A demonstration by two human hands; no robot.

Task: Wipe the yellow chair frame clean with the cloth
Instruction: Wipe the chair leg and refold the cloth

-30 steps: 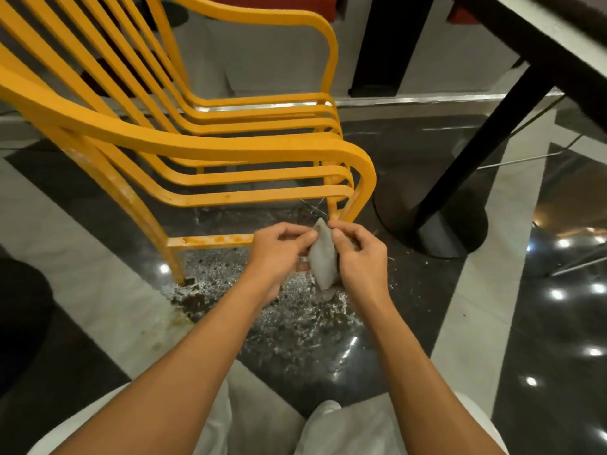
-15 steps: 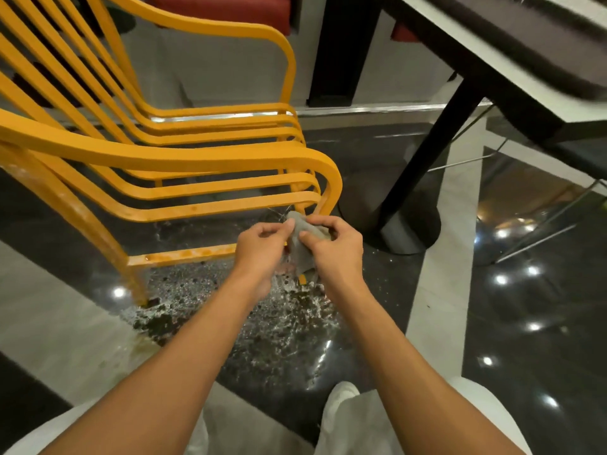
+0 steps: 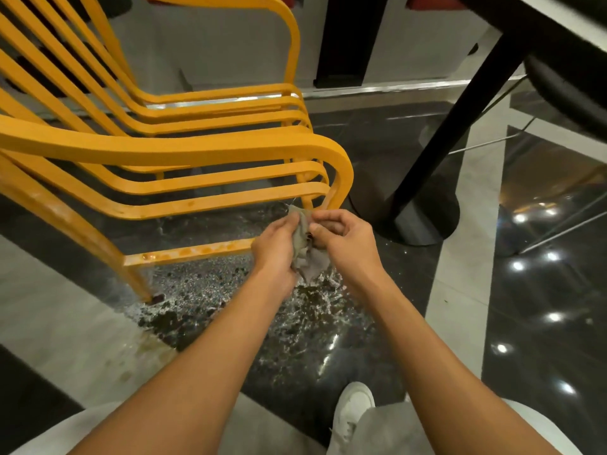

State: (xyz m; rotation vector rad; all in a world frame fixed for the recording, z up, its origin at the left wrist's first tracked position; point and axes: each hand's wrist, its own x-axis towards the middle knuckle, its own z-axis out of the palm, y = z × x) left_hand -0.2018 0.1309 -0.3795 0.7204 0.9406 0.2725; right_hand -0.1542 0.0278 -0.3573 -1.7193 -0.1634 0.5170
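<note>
A yellow metal chair frame (image 3: 184, 152) with curved slats fills the upper left; its lower crossbar (image 3: 193, 252) carries orange-brown stains. A small grey cloth (image 3: 307, 254) hangs crumpled between my two hands just below the frame's front right corner. My left hand (image 3: 276, 247) grips the cloth's left side with curled fingers. My right hand (image 3: 348, 244) pinches its upper right part between thumb and fingers. The cloth hangs apart from the frame, its top close to the front leg.
Wet, dirty speckles (image 3: 262, 310) cover the dark glossy floor under the chair and my hands. A black table leg with a round base (image 3: 423, 221) stands right of the chair, the tabletop (image 3: 542, 24) overhead. My white shoe (image 3: 353, 412) and light trousers show at the bottom.
The view shifted slightly; both hands kept working the cloth between them, which now hangs more bunched and lower. The chair has not moved.
</note>
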